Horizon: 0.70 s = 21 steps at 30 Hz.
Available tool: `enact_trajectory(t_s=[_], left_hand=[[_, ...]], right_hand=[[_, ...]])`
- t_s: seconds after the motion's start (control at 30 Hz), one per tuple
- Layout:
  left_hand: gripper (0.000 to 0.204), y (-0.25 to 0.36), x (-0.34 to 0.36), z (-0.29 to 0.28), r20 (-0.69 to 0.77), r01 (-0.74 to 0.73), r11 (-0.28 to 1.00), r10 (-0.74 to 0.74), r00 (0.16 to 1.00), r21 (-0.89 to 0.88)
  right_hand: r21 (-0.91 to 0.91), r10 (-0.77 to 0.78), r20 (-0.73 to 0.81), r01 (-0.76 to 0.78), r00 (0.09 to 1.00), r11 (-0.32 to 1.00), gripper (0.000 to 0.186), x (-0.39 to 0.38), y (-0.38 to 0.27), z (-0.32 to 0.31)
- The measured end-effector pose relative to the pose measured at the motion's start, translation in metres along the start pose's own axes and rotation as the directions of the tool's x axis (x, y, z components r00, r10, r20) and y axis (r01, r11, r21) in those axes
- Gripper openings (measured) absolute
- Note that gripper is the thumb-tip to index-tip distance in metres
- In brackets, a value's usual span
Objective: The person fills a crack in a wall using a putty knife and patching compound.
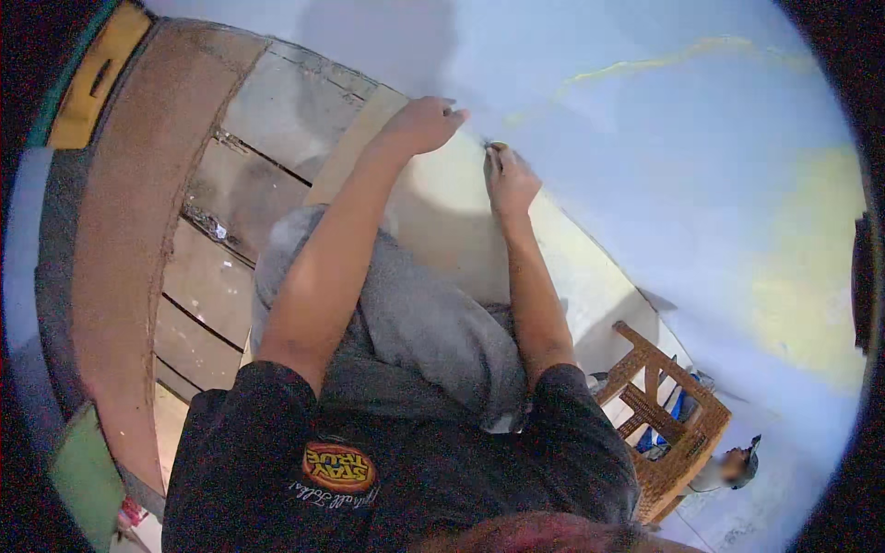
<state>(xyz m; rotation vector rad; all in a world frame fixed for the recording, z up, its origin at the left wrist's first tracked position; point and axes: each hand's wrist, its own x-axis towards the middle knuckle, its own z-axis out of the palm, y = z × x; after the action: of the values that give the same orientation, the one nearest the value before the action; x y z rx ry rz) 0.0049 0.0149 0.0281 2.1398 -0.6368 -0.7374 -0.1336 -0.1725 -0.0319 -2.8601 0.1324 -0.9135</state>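
My left hand (426, 125) is raised by a pale blue wall (627, 138), its fingers bent inward. Whatever its fingertips may hold is too small to make out. To its right, my right hand (513, 184) is closed in a pinch, close to the wall's lower edge. A small yellowish piece (499, 146) with a dark edge shows at its fingertips; its kind is not clear. Beneath both hands lies a smooth cream surface (452, 221). My knees in grey trousers (415, 304) are bent below my forearms.
Worn slabs with dark gaps (207, 267) lie on the left, beside a brown strip (120, 249). At lower right is a brown woven wooden chair or stool (687, 433), and past it a person in a dark cap (737, 465). A yellow streak (645, 63) crosses the wall.
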Motion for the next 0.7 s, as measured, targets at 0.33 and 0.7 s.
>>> enact_trajectory(t_s=[0.33, 0.7], left_hand=[[0.063, 0.036, -0.02, -0.016, 0.105, 0.062, 0.998, -0.062, 0.993, 0.004], [0.059, 0.003, -0.003, -0.001, -0.024, -0.042, 0.999, 0.042, 0.999, 0.014]], right_hand=[[-0.062, 0.047, 0.063, -0.043, 0.997, 0.997, 0.013, -0.011, 0.017, 0.003], [-0.053, 0.033, 0.039, -0.031, 0.999, 0.998, 0.008, 0.002, 0.005, 0.003]])
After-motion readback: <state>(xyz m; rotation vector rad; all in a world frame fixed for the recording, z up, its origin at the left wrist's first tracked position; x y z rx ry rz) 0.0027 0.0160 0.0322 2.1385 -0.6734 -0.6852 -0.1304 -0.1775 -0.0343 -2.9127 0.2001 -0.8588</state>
